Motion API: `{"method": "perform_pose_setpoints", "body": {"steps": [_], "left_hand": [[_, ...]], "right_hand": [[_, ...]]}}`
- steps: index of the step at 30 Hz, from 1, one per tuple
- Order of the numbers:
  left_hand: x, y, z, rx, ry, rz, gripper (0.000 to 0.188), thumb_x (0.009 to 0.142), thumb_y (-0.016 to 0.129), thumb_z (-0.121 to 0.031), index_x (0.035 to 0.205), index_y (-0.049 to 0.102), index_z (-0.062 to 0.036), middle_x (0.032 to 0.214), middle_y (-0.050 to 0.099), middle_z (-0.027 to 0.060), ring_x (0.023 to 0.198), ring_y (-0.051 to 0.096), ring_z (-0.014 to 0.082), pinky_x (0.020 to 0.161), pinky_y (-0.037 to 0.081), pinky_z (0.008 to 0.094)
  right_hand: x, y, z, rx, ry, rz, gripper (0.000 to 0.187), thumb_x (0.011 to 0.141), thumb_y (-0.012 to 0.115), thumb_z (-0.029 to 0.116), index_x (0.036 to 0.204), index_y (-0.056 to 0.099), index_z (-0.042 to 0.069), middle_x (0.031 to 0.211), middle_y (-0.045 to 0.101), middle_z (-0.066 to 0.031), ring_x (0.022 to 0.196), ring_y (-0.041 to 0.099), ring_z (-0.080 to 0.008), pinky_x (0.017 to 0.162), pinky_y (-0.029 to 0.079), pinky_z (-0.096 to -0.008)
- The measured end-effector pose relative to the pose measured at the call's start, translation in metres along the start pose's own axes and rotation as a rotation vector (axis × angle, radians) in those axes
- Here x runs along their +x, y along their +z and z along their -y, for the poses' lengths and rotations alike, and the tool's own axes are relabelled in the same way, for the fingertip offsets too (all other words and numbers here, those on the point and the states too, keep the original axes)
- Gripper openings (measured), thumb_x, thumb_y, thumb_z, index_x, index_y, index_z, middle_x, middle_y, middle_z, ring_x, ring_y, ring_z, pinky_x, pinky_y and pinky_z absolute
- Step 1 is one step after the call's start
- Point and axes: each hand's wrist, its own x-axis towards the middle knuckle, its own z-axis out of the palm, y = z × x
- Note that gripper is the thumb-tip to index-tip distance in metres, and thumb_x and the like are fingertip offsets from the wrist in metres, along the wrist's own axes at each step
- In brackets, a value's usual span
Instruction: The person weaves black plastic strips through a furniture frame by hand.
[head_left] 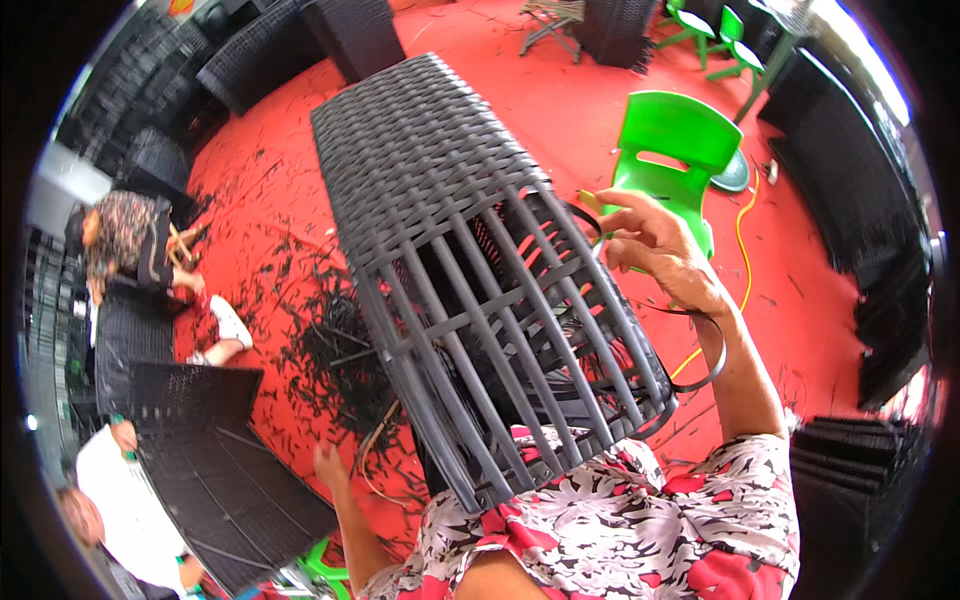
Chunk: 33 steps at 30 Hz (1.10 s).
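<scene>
A dark grey wicker piece point(430, 150) lies across my lap and reaches away from me. Its far part is closely woven, while the near part shows bare frame slats point(500, 330) with gaps between them. At its right edge my right hand point(660, 250) is closed, thumb and fingers pinched on a thin black strip. A small yellow thing point(591, 201) shows at the fingertips. A loop of black strip point(716, 365) curls out below that wrist. Left of the piece, low down, my left hand point(328, 466) is small and its fingers are unclear; no held thing shows.
Black strip scraps point(340, 330) litter the red floor on the left. A green chair point(680, 150) stands ahead right, beside a yellow cable point(745, 240). Two people work at the left, one by a large dark woven panel point(230, 500). Dark woven pieces point(850, 170) line the right.
</scene>
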Motion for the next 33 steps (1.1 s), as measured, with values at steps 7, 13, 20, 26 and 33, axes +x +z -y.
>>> {"method": "perform_pose_setpoints", "body": {"steps": [7,13,20,26,33], "left_hand": [[-0.039,-0.009,-0.304,-0.732,0.761,0.179,0.023,0.085,0.057,0.007,0.106,0.061,-0.0005,0.107,0.061,0.0096,0.097,0.059,0.0175,0.083,0.046,0.0259],[-0.053,0.001,-0.347,-1.064,0.727,0.434,0.023,0.081,0.055,0.013,0.1,0.06,0.0002,0.115,0.05,0.0104,0.083,0.052,0.0156,0.072,0.045,0.0254],[-0.045,-0.002,-0.324,-0.954,0.774,0.616,0.021,0.092,0.054,-0.003,0.113,0.06,-0.0004,0.121,0.05,0.0076,0.089,0.054,0.0133,0.083,0.047,0.0275],[-0.043,0.0,-0.308,-1.18,0.541,0.758,0.024,0.093,0.056,-0.011,0.116,0.061,-0.0039,0.104,0.063,0.0071,0.078,0.058,0.0104,0.079,0.051,0.0276],[-0.026,-0.024,-0.329,-1.099,0.461,0.663,0.017,0.089,0.064,-0.019,0.086,0.058,-0.003,0.09,0.049,-0.0028,0.075,0.041,0.0057,0.067,0.033,0.0202]], "right_hand": [[0.009,0.005,0.006,-0.499,-0.341,0.001,0.025,0.079,0.062,-0.008,0.103,0.064,-0.002,0.088,0.061,-0.0032,0.075,0.055,-0.0073,0.066,0.044,-0.0197],[0.013,0.0,0.005,-0.422,-0.418,0.093,0.033,0.072,0.065,-0.011,0.103,0.065,0.0,0.101,0.057,-0.0058,0.077,0.052,-0.0101,0.068,0.044,-0.0222],[0.024,-0.005,0.023,-0.456,-0.38,0.216,0.012,0.077,0.069,0.002,0.086,0.064,-0.002,0.098,0.059,-0.0071,0.076,0.059,-0.0114,0.066,0.047,-0.0229],[0.038,-0.002,0.033,-0.302,-0.291,0.213,0.012,0.078,0.07,0.008,0.082,0.064,-0.002,0.092,0.059,-0.003,0.074,0.05,-0.0073,0.06,0.039,-0.0225],[0.056,0.01,0.045,-0.361,-0.296,0.225,0.014,0.078,0.07,0.011,0.08,0.062,-0.001,0.089,0.056,-0.002,0.074,0.05,-0.0089,0.065,0.041,-0.0231]]}}
